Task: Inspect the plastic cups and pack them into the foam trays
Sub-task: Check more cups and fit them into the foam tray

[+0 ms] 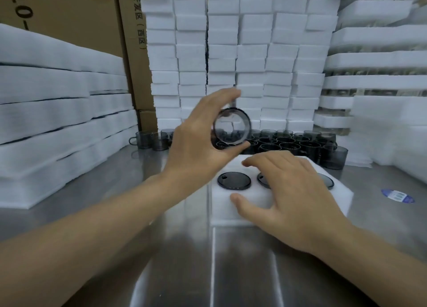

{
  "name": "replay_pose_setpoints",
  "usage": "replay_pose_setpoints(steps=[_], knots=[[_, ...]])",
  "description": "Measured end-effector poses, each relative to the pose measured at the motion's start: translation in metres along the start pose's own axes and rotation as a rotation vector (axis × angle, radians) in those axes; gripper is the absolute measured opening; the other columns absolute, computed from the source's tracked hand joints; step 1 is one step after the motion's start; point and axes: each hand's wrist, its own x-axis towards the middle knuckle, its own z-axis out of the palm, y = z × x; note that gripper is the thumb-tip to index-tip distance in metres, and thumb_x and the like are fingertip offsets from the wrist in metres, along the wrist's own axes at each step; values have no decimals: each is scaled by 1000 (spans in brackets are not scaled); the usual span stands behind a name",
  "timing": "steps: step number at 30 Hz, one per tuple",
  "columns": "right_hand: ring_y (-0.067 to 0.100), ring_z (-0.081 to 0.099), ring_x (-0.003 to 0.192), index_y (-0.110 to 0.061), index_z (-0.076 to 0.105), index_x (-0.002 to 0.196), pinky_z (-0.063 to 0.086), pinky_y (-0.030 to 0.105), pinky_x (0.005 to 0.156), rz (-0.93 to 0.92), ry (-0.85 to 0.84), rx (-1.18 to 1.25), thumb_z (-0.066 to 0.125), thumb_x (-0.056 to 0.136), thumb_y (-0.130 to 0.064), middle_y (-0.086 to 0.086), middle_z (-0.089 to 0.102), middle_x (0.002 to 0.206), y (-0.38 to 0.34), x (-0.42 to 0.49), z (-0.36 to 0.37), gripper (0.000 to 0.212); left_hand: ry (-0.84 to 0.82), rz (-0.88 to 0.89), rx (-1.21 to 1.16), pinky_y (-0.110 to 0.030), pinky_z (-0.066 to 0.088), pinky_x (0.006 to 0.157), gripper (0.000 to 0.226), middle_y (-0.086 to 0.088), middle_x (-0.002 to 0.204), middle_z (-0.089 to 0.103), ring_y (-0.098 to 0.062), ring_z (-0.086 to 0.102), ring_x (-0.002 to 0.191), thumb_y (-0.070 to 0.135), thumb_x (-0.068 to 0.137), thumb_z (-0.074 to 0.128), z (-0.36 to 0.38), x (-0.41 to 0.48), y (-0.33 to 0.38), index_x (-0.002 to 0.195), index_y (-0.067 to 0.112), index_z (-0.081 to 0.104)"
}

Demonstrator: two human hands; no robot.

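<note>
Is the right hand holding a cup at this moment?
No, the right hand lies open on the foam tray; the left hand grips the cup.

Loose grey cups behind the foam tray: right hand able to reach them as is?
Probably yes. The right hand lies open on the foam tray, and the loose grey cups stand just past its far edge with nothing between.

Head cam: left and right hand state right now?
Left hand: holding a dark see-through cup, raised.
Right hand: open, fingers spread over the foam tray.
</note>
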Motion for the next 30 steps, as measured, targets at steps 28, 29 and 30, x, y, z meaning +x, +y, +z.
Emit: replay_pose_setpoints(steps=[28,29,30], knots=[[6,53,132,-50,44,146,49,33,101,97,321,494,74,91,-53,-21,56,135,14,1,2,63,-225,-995,-867,-38,44,84,61,-1,99,81,-17,75,75,80,71,74,8,8,48,104,29,78],[6,53,132,-50,44,147,48,30,100,81,336,487,74,92,-51,-22,55,134,13,1,2,62,-256,-1038,-908,-36,46,82,70,-2,100,81,-16,71,70,84,75,69,4,11,45,112,24,75],[8,53,133,-50,45,148,46,27,100,63,350,473,73,93,-50,-22,54,133,12,2,2,62,-276,-1070,-944,-33,47,77,76,-3,98,80,-16,68,67,87,79,63,1,13,42,116,21,72]])
